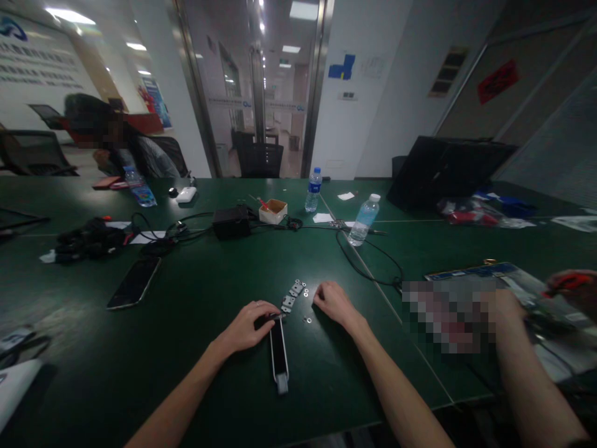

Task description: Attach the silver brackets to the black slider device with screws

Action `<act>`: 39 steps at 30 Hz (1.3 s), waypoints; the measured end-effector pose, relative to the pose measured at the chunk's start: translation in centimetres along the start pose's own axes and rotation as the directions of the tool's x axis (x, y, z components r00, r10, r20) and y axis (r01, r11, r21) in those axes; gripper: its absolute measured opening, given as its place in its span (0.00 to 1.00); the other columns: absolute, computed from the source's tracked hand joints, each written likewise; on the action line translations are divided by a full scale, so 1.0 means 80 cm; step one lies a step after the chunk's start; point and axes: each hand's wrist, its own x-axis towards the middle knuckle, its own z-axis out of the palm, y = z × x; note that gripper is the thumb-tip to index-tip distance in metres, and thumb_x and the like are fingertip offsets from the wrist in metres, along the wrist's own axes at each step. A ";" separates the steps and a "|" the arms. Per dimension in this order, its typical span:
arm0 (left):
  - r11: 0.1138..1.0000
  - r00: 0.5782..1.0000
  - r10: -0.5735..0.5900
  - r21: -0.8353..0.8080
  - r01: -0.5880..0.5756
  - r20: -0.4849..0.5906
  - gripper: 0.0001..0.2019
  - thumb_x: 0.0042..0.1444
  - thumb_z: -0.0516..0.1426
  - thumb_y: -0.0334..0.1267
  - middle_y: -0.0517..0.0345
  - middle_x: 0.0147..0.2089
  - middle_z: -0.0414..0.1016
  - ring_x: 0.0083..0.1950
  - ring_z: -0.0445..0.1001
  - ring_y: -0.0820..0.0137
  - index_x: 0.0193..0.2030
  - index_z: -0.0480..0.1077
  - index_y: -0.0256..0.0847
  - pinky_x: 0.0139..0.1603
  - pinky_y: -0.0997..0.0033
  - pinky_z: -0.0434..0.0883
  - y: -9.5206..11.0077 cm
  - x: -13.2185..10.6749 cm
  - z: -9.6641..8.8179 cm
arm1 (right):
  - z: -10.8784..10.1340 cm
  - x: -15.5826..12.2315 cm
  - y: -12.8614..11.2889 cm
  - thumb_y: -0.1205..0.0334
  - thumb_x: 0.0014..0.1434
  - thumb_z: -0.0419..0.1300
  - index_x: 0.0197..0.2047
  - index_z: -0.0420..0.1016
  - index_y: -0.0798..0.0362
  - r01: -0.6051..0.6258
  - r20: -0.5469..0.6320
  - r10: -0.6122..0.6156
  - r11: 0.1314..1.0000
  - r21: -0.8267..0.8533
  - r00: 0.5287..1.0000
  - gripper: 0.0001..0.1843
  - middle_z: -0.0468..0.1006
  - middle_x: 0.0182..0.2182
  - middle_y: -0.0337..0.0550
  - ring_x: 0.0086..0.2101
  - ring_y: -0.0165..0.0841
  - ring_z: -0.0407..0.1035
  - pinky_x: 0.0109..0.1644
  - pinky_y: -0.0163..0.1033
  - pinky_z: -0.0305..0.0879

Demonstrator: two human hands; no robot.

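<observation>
Black bar (278,351) beside left hand (243,328) (touching)

left hand (245,328) palm-down, curled, right hand (334,303) palm-down, slightly cupped

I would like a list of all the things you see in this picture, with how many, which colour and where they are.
table: one, dark green, under everything
phone: one, black, left of the hands
water bottles: three, clear, far side
cardboard box: one, brown, far middle
black box: one, black, left of the cardboard box
cables: several, black, far side
metal plates: two, silver, between the hands
washers: several, silver, near the plates
black bar: one, black and silver, at the left hand
co-worker: one, dark clothes, seated far left
left hand: one, touching the bar's end
right hand: one, resting on the table
</observation>
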 end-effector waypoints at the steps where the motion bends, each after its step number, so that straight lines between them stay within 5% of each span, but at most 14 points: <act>1: 1.000 1.000 0.004 -0.003 -0.004 0.001 0.13 0.61 0.52 0.36 0.53 0.52 0.75 0.52 0.72 0.64 0.51 0.71 0.42 0.56 0.62 0.67 0.000 0.000 0.000 | -0.001 0.000 0.000 0.63 0.61 0.55 0.35 0.74 0.57 -0.003 -0.002 0.003 1.000 -0.003 1.000 0.08 0.77 0.36 0.49 0.39 0.35 0.68 0.42 0.35 0.56; 39: 1.000 1.000 -0.014 -0.027 0.014 0.009 0.13 0.61 0.53 0.36 0.53 0.52 0.74 0.53 0.71 0.63 0.51 0.71 0.42 0.56 0.61 0.66 -0.002 -0.002 -0.001 | -0.010 -0.003 -0.008 0.63 0.55 0.58 0.34 0.77 0.57 -0.080 0.019 0.079 0.996 0.042 0.997 0.08 0.79 0.35 0.50 0.38 0.37 0.72 0.39 0.34 0.59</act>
